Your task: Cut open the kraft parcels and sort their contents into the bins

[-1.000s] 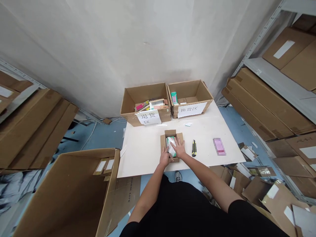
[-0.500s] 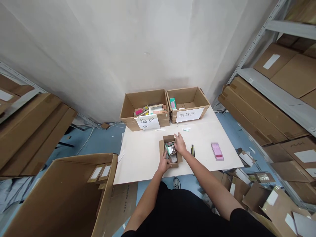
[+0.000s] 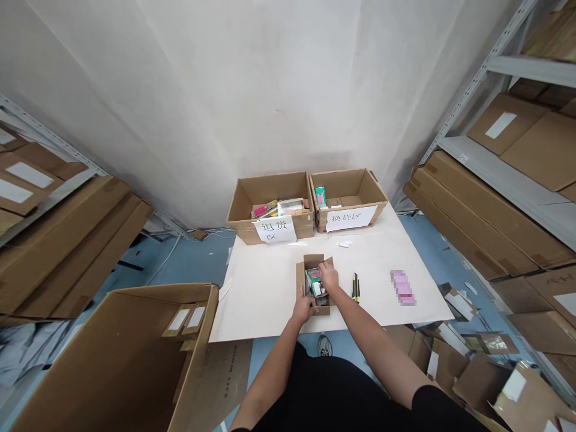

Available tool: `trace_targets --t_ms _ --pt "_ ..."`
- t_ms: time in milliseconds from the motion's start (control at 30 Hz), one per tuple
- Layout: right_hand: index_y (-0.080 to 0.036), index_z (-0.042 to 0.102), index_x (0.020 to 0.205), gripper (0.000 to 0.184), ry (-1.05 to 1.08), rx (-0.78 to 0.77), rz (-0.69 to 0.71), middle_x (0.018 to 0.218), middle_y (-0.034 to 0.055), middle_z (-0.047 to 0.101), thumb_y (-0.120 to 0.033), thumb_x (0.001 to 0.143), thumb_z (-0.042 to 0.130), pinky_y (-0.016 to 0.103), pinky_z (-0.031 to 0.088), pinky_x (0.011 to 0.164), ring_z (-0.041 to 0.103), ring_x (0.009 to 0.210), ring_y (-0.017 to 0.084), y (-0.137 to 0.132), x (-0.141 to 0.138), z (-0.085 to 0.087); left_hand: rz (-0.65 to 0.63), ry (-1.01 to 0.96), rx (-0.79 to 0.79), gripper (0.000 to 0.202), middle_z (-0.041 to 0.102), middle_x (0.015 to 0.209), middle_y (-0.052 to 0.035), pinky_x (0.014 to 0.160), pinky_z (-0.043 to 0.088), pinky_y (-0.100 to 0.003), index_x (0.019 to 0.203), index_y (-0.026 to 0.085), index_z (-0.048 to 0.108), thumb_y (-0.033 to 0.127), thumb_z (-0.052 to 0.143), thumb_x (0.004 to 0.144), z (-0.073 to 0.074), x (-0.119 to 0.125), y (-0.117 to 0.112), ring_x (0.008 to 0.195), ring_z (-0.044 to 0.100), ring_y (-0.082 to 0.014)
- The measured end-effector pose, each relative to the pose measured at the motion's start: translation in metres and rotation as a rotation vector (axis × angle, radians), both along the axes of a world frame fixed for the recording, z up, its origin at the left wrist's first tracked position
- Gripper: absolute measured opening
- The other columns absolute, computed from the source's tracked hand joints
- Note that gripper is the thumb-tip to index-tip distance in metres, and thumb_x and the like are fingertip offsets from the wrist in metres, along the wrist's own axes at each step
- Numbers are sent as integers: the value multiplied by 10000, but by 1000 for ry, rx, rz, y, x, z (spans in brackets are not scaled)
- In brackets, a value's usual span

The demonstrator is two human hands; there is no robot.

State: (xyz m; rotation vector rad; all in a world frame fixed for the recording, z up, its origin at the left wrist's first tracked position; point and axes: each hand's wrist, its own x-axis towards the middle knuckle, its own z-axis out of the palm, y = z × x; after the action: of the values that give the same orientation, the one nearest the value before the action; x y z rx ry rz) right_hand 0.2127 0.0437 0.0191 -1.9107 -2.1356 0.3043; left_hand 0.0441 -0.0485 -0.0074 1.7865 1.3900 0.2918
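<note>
A small open cardboard box sits on the white table in front of me. My left hand grips its near left corner, fingers curled round the wall. Over the box's right side my right hand reaches inside with fingers bent onto the contents, among them a small green and white packet. I cannot tell whether those fingers have closed on anything.
A yellow and black utility knife lies right of the small box; a pink item lies further right. Two labelled cartons with products stand at the table's far edge. A large open carton stands at my left. Shelves of boxes flank both sides.
My right hand lifted from lying flat on the white wrapping and went down among the contents. The wrapping has been pushed aside, uncovering small packets. My left hand stays on the box's near corner.
</note>
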Motion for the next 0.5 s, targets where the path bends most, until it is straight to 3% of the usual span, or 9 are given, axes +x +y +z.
trace_targets --t_ms 200,300,400,500 --pt "-203 692 1169 315 92 -128 -140 1126 102 729 -317 1098 407 280 465 834 670 978 214 17 -3 21 -29 18 35 178 529 1588 -85 1292 190 -576 732 216 689 217 866 717 4 -5 0 1630 -91 -319" --pt "-204 670 1287 391 183 -110 -64 1228 117 710 -397 1094 390 315 475 935 660 1111 235 7 -7 26 -43 27 39 185 469 1631 -92 1285 206 -587 716 209 679 210 864 722 3 -9 2 1629 -78 -343" --pt "-221 591 1435 519 196 -147 54 1452 142 592 -483 987 579 377 452 1048 556 1317 293 -10 -15 25 -52 20 72 155 480 1621 -69 1293 205 -577 713 214 693 191 846 720 2 -9 4 1630 -64 -347" --pt "-204 548 1460 658 147 -216 -7 1600 177 426 -453 871 702 417 462 1053 477 1395 342 -21 -27 21 -55 3 115 126 524 1573 -53 1317 159 -566 734 224 717 189 835 707 2 -5 3 1634 -28 -341"
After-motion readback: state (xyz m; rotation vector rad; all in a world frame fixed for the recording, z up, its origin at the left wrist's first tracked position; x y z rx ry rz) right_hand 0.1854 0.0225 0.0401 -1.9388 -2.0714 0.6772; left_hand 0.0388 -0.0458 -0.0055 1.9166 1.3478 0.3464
